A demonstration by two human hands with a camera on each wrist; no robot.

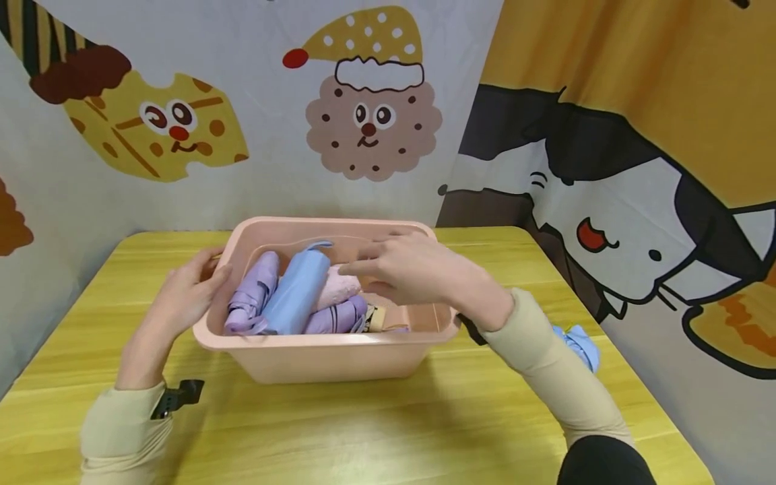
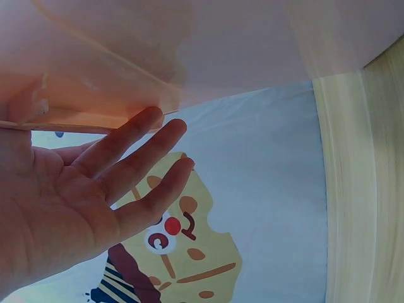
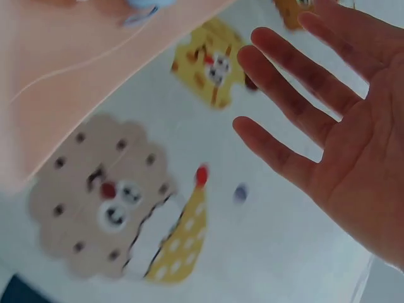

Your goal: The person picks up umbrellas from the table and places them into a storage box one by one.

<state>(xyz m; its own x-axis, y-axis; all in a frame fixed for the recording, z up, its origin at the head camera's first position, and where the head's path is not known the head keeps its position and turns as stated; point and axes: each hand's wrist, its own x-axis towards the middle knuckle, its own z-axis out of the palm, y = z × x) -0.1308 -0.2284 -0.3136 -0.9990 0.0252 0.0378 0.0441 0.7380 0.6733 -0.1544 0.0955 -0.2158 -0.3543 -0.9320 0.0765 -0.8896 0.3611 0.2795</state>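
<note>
A pink plastic basin (image 1: 327, 357) stands on the table with soft rolled things inside. My left hand (image 1: 184, 293) rests on its left rim, thumb at the rim; in the left wrist view the fingers (image 2: 142, 199) stretch out loosely beside the outer wall. Over the basin's right half hovers my right hand (image 1: 403, 266), fingers spread, holding nothing. Inside on the left lie a purple roll like a folded umbrella (image 1: 254, 289), a blue roll with a strap loop (image 1: 297, 289), a fluffy pink piece (image 1: 336, 289), another purple roll (image 1: 336, 316) and a small beige patterned item (image 1: 376, 318).
On the yellow wood-grain table (image 1: 364, 431), a light blue crumpled item (image 1: 582, 347) lies at the right, partly hidden behind my right sleeve. A cartoon-printed curtain (image 1: 267, 188) hangs right behind the table and along its right side.
</note>
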